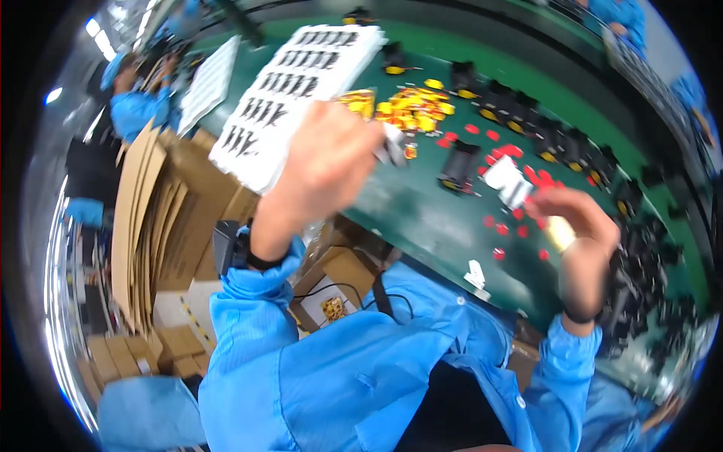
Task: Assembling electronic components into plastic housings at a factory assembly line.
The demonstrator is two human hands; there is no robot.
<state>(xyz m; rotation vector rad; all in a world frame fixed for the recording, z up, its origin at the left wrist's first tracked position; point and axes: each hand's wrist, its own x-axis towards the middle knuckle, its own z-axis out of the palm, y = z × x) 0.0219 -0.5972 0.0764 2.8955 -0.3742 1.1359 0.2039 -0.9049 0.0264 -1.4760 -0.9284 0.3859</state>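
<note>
Blurred by motion, my left hand (327,162) is closed in front of the white tray (290,83), whose rows hold small black parts. A greyish-white piece (392,143) shows at its fingertips; its kind is not clear. My right hand (584,226) is curved, fingers and thumb apart, over scattered small red pieces (503,229). A pale yellow shine (559,232) lies inside its curve, too smeared to name. Near its fingertips are white pieces (507,181). Between the hands a black housing (459,166) lies on the green table (410,207).
Yellow-and-red small parts (414,108) are heaped beyond my left hand. Black housings (520,109) line the far side, and more black parts (648,294) crowd the right. Flattened cardboard (143,226) stands at left. A co-worker (135,105) sits at far left.
</note>
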